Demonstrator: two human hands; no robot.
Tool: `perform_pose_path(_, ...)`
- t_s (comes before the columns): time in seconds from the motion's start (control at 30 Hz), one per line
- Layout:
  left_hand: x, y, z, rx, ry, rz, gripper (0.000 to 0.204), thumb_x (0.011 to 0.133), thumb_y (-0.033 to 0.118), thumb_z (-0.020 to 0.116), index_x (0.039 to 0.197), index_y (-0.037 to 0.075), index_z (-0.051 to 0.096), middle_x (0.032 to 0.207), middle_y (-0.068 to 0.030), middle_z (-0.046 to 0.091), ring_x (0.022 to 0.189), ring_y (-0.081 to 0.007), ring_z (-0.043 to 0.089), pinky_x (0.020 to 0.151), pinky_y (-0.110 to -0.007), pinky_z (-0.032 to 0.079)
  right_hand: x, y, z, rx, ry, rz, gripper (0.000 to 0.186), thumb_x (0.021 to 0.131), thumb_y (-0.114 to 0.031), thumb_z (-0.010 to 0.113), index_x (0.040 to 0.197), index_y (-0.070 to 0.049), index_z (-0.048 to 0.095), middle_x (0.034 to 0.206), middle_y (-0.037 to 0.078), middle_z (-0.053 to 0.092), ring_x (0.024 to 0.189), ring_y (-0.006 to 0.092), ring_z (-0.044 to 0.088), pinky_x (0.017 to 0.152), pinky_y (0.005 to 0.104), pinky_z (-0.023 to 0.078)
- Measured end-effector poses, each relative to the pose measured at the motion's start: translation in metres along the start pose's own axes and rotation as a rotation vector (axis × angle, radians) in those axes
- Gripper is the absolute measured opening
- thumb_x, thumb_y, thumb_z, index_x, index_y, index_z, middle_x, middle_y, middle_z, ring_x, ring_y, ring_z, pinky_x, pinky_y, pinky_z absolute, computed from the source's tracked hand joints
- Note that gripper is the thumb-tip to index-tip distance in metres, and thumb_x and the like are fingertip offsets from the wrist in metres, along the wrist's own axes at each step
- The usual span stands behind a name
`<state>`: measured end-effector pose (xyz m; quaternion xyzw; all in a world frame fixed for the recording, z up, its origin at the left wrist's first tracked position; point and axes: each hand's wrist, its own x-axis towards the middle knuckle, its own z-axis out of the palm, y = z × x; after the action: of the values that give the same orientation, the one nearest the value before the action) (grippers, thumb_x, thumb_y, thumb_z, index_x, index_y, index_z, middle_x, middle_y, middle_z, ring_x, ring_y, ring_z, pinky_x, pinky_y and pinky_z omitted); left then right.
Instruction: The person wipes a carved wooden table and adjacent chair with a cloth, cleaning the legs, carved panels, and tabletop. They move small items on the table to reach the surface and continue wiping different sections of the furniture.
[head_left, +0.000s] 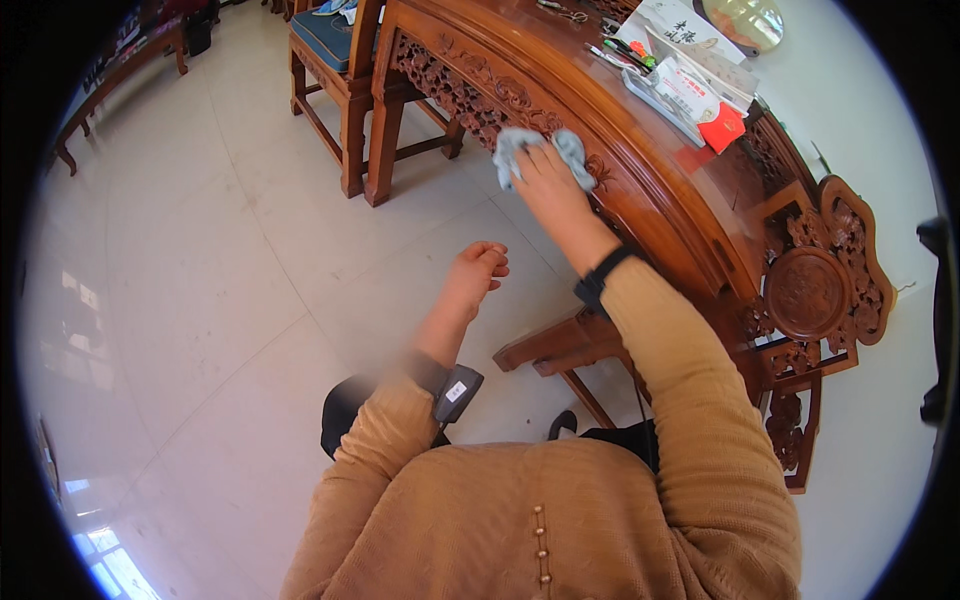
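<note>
Right hand (548,178): holding the cloth (512,150), fingers laid over it, pale blue-grey folds bunched out on both sides. Cloth sits against the carved front (440,80) of the table (560,45), below the top edge, around mid-length. Arm stretched forward to the table, black band (603,278) on that wrist.

Left hand (480,266): in the air, in front of the table and clear of it, nearer my body than the cloth. Fingers loosely curled, narrow; palm side hidden, so can't tell whether it's fully closed. Black device (457,395) with a white label at that wrist.

Table is reddish-brown polished wood. On its top, toward the far right: pens (610,57), a tray (660,105), a white packet (690,88) and a red packet (721,130) lying close together. Round disc (745,22) behind those, by the wall.

Left end of the table: chair (330,100) with a blue cushion (327,38), right up near the table leg. Right end: carved wooden chair back (808,290) with a round medallion. Wooden rails (565,345) low at the table's near right. Pale tiled floor (200,260) in front of the table.
</note>
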<state>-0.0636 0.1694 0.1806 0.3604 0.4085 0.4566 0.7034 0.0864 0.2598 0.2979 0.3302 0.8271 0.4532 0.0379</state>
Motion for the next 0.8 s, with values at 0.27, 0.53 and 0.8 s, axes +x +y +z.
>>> perform_pose_path(0.27,-0.012,0.0,-0.018,0.002,0.043,0.014,0.032,0.098,0.031,0.061,0.12,0.007,0.067,0.107,-0.0031,0.067,0.096,-0.0153,0.065,0.083,-0.032,0.051,-0.173,-0.022,-0.061,0.249,-0.099,0.028,0.031,0.083,-0.013,0.06,0.11,-0.004,0.07,0.127,0.014,0.063,0.116,0.0324,0.056,0.103,0.0438,0.044)
perform_pose_path(0.53,-0.024,0.009,-0.03,0.011,0.061,0.023,0.031,0.099,0.031,0.06,0.117,0.007,0.067,0.107,-0.0034,0.067,0.097,-0.0157,0.065,0.084,-0.032,0.051,-0.154,-0.022,-0.11,0.33,-0.056,0.092,0.031,0.084,-0.012,0.059,0.111,-0.006,0.072,0.129,0.013,0.062,0.122,0.0336,0.055,0.104,0.0488,0.042)
perform_pose_path(0.8,-0.02,0.016,-0.027,-0.01,0.049,0.052,0.032,0.099,0.032,0.061,0.119,0.007,0.067,0.106,-0.0038,0.067,0.097,-0.0153,0.065,0.084,-0.031,0.051,-0.1,0.005,-0.055,0.093,-0.121,-0.025,0.029,0.084,-0.012,0.062,0.11,-0.006,0.072,0.121,0.011,0.064,0.123,0.0324,0.053,0.113,0.0429,0.037)
